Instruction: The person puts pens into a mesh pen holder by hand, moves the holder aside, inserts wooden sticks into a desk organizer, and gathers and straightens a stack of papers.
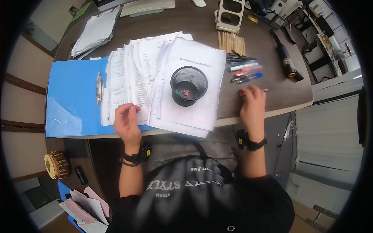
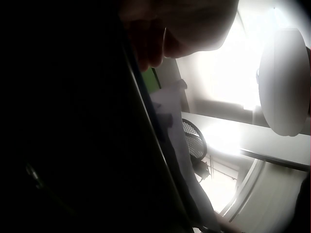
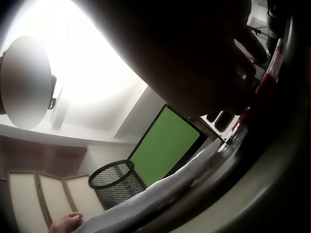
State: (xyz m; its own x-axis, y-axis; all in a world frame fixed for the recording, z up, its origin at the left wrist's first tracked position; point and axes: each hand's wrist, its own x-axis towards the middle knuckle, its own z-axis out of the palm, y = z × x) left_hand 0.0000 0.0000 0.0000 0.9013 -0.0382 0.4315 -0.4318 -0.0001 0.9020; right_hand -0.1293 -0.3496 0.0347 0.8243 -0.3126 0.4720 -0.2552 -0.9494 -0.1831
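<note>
My right hand (image 1: pixel 253 108) is at the desk's front right, its fingers bent over a red pen (image 1: pixel 265 90). In the right wrist view the fingertips are at the barrel of this pen (image 3: pixel 265 88), which lies along the desktop. A black mesh pen cup (image 1: pixel 189 86) stands upright on the white papers (image 1: pixel 198 118), left of that hand; small red and green marks show at its bottom. The left hand (image 1: pixel 127 122) holds nothing, fingers loosely curled above the front edge of the papers. Beyond the right hand lie several loose pens (image 1: pixel 244 68).
Wooden pencils (image 1: pixel 232 43) lie in a row before a beige stand (image 1: pixel 230 16). A blue clipboard folder (image 1: pixel 72 93) lies under papers at left. At far right is a black-and-yellow handheld device (image 1: pixel 286 60). More papers (image 1: pixel 97 31) and a keyboard (image 1: pixel 147 7) sit at the back.
</note>
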